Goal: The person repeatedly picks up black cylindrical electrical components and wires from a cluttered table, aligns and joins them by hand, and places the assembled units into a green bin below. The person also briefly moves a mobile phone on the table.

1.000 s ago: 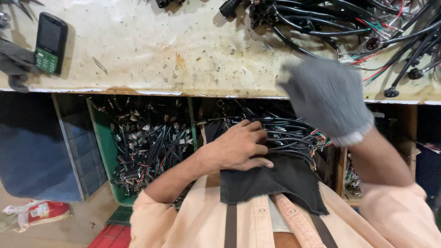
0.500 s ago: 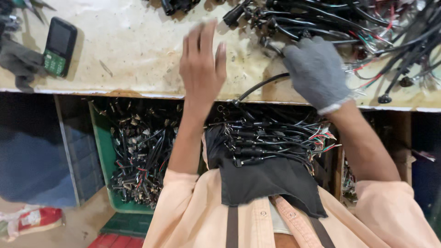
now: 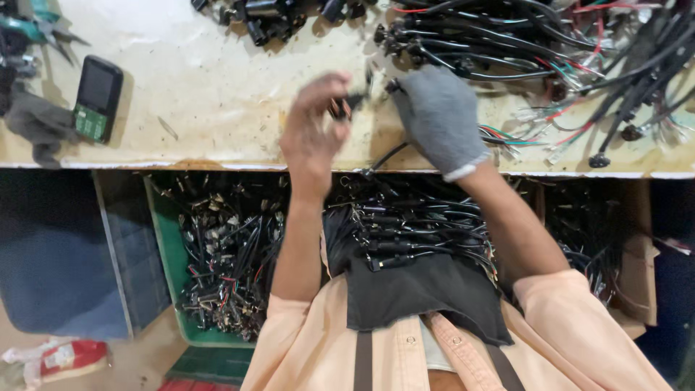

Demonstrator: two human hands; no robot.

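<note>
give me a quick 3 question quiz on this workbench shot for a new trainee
1. True or false: both hands wear gloves.
2. Which lies at the far left of the bench top? A) a phone B) a kettle C) a book
3. Fill the gap: the crate under the bench, full of cable pieces, is ____ in colour.

Key
1. False. Only the right hand wears a grey glove; the left hand is bare and pinches a small black connector.
2. A. The phone lies on the bench top, beside a grey glove.
3. Green. The crate stands below the bench edge, left of the person's lap.
</note>
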